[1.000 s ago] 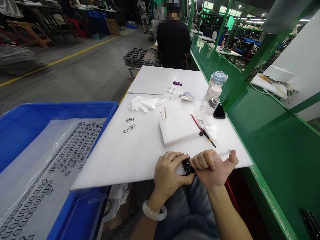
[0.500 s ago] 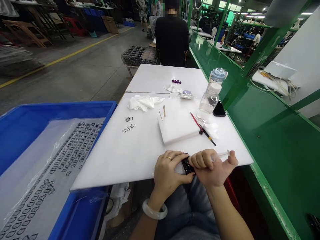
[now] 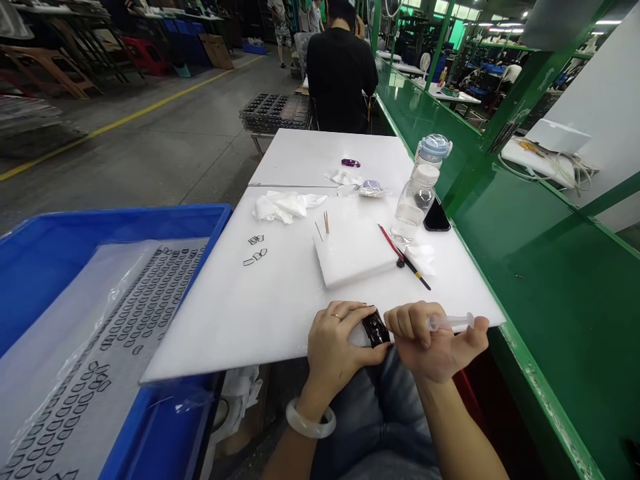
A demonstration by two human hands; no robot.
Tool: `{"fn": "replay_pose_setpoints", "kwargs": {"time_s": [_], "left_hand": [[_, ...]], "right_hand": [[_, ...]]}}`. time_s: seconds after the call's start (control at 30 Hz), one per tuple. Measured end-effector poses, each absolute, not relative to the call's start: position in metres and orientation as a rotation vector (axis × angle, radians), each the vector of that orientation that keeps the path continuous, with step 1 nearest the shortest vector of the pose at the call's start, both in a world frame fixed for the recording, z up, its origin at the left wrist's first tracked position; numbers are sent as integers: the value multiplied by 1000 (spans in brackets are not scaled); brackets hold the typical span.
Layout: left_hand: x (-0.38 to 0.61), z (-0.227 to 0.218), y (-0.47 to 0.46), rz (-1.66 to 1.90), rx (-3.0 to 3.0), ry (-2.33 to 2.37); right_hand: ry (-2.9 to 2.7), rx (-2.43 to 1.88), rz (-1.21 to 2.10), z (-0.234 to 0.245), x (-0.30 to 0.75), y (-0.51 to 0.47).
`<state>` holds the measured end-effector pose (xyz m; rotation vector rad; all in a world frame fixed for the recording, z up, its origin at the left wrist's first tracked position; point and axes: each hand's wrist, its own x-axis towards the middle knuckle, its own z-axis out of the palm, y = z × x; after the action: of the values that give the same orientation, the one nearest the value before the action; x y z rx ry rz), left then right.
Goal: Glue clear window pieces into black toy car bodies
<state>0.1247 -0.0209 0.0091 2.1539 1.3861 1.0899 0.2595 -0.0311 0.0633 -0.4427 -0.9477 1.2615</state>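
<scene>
At the near edge of the white board (image 3: 260,313), my left hand (image 3: 334,347) is closed around a small black part (image 3: 375,328), thumb below it and fingers over its top. My right hand (image 3: 433,343) is closed on a clear syringe (image 3: 450,323); its barrel sticks out to the right past the thumb, and its tip end points at the black part. The two hands touch over the part. A pale bangle sits on my left wrist.
A white foam block (image 3: 353,257), a red-handled brush (image 3: 403,257), toothpicks, crumpled wipes (image 3: 285,205), two water bottles (image 3: 415,203) and a black phone lie farther back. A blue crate (image 3: 60,247) of small black rings on film stands left. A person in black sits ahead.
My right hand has turned and shifted a little right, so more of the syringe barrel shows. The left hand and black part stay put.
</scene>
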Motion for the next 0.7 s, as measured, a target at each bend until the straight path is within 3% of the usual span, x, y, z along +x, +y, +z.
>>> {"fn": "replay_pose_setpoints", "kwargs": {"time_s": [0.7], "left_hand": [[125, 10, -23, 1054, 2152, 1406]], "right_hand": [[-1011, -525, 1286, 62, 261, -32]]}}
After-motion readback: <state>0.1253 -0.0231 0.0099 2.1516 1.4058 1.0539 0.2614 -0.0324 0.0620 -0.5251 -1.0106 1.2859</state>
